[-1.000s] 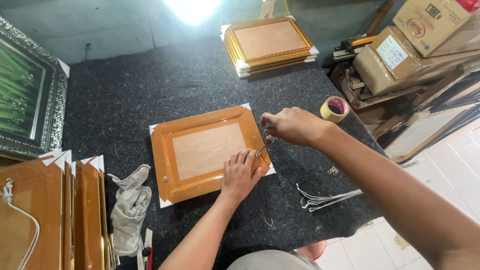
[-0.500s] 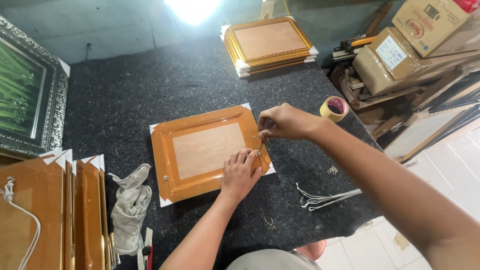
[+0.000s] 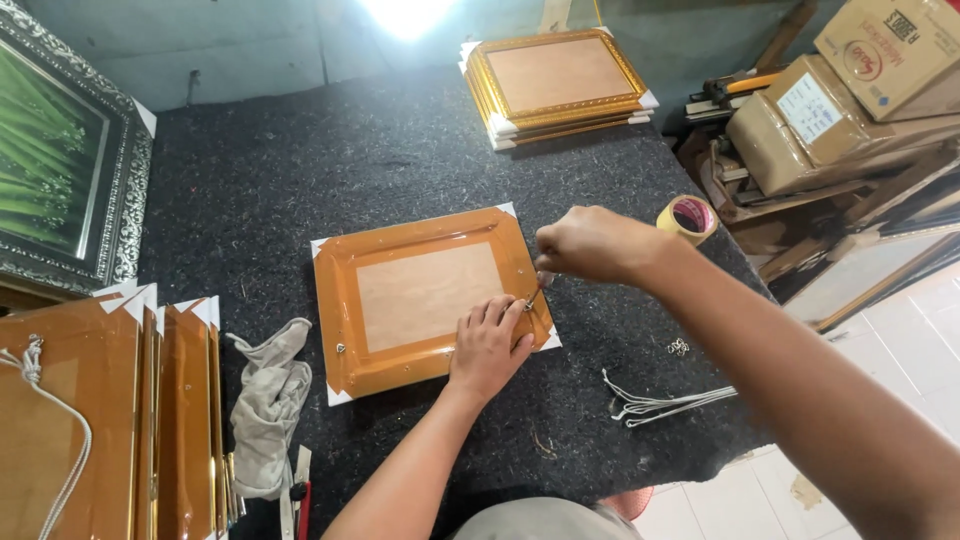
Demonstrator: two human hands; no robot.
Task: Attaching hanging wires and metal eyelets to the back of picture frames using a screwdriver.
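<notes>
A picture frame (image 3: 420, 300) lies face down on the dark felt table (image 3: 300, 170), its back sealed with brown tape and its corners capped in white. My left hand (image 3: 490, 345) presses on the frame's right edge, fingertips pinching something small there. My right hand (image 3: 590, 243) is closed around a thin metal tool (image 3: 537, 292) whose tip meets the frame just at my left fingertips. A small metal fitting sits on the frame's left side (image 3: 341, 348).
A stack of gold frames (image 3: 555, 85) lies at the table's far edge. Taped frames (image 3: 120, 420) stand at the left beside grey gloves (image 3: 265, 410). A tape roll (image 3: 687, 218), loose white cords (image 3: 660, 403), cardboard boxes (image 3: 840, 100) and an ornate framed picture (image 3: 60, 160) surround the table.
My right hand has shifted slightly left and down over the frame's right edge, turning the tool. My left hand and the frame stay in place.
</notes>
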